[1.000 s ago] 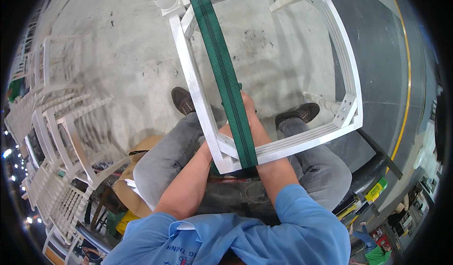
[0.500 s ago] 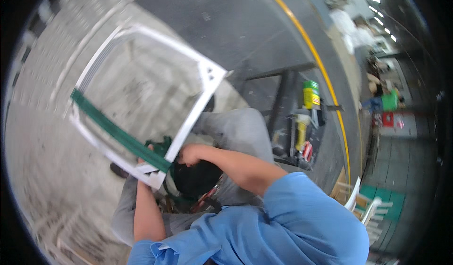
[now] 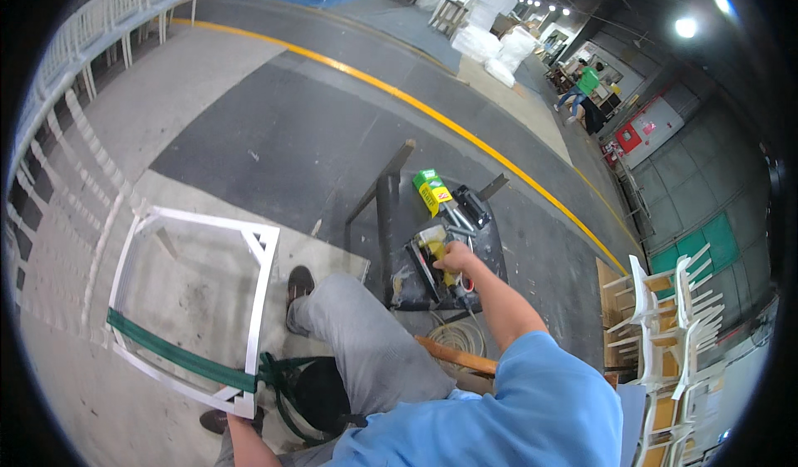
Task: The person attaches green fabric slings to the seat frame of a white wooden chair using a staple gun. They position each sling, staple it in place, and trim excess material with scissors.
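Note:
At lower left is a white frame (image 3: 261,301) with a green webbing strap (image 3: 179,352) stretched across its near end. My left hand (image 3: 239,422) is at the frame's near right corner, gripping it from below, with most of its fingers hidden. Loose green webbing (image 3: 279,375) trails off that corner beside my knee. To the right, my right hand (image 3: 451,258) reaches over a dark worn bench and closes round the handle of a yellow and black staple gun (image 3: 431,236), which lies on the bench top.
The dark bench (image 3: 399,299) also carries a green and yellow box (image 3: 431,191) and a black tool (image 3: 471,207). A coiled hose (image 3: 460,334) lies below. White chairs are stacked at right (image 3: 665,326); more white chairs (image 3: 100,18) line the far left. A person in green (image 3: 587,80) is far off.
My right hand has left the frame's corner and moved right to the staple gun. The view has swung toward the bench. My left hand stays with the frame.

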Demonstrator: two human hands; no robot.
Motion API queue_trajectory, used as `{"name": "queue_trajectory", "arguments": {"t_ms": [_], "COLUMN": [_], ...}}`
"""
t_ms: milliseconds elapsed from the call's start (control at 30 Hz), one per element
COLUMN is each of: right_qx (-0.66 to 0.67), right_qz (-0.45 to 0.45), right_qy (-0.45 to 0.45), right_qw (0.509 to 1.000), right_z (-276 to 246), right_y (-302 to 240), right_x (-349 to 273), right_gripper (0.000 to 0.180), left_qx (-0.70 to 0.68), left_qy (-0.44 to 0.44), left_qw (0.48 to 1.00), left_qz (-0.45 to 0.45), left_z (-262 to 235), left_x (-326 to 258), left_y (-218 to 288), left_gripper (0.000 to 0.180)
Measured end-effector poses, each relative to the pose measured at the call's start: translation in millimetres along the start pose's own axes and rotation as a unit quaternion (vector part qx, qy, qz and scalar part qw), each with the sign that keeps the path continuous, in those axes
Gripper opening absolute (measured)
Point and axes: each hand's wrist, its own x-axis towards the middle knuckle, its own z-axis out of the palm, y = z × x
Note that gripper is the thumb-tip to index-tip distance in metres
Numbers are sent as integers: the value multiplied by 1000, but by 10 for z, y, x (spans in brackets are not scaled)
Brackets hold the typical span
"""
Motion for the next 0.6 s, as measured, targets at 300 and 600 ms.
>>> {"name": "queue_trajectory", "arguments": {"t_ms": [300, 600], "right_qx": [81, 212], "right_qz": [-136, -227], "right_qy": [131, -73], "right_qw": [979, 948], "right_z": [-239, -613], "right_y": [-445, -2007], "right_x": [-572, -2178], "right_gripper": [75, 56], "left_qx": [1, -12], "left_qy": [-50, -106], "left_qw": [999, 994], "left_qz": [8, 28], "left_z": [-15, -60], "left_x": [-66, 58], "left_y": [-17, -74], "left_gripper": [21, 20]}}
